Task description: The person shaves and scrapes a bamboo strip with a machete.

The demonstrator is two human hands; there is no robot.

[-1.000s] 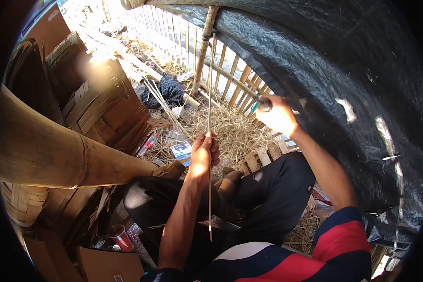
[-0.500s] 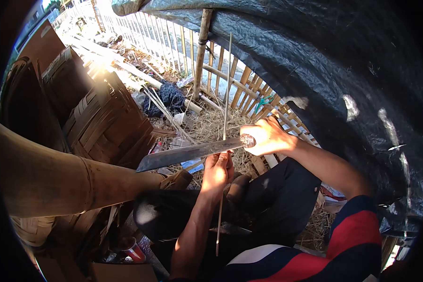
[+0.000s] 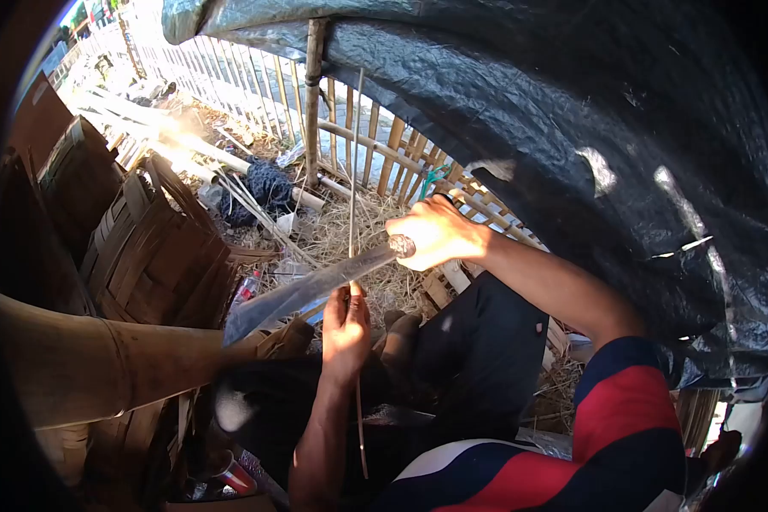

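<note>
My right hand [image 3: 436, 232] is wrapped round the handle of a long machete [image 3: 303, 292]. The broad blade points to the lower left, its tip near a thick bamboo pole. My left hand [image 3: 346, 331] pinches a thin bamboo strip [image 3: 353, 179], which stands nearly upright and runs down past my wrist over my lap. The blade crosses the strip just above my left fingertips; whether its edge presses into the strip I cannot tell.
The thick bamboo pole [image 3: 171, 352] juts in from the left. Woven bamboo baskets [image 3: 158, 256] stand behind it. A slatted bamboo fence [image 3: 392, 154] and a dark tarpaulin [image 3: 555, 111] close off the far and right sides. Straw and shavings [image 3: 384, 226] cover the ground.
The view has swung, so everything sits further left. The machete blade now slants more steeply down to the left and is slightly blurred. Both hands keep their hold.
</note>
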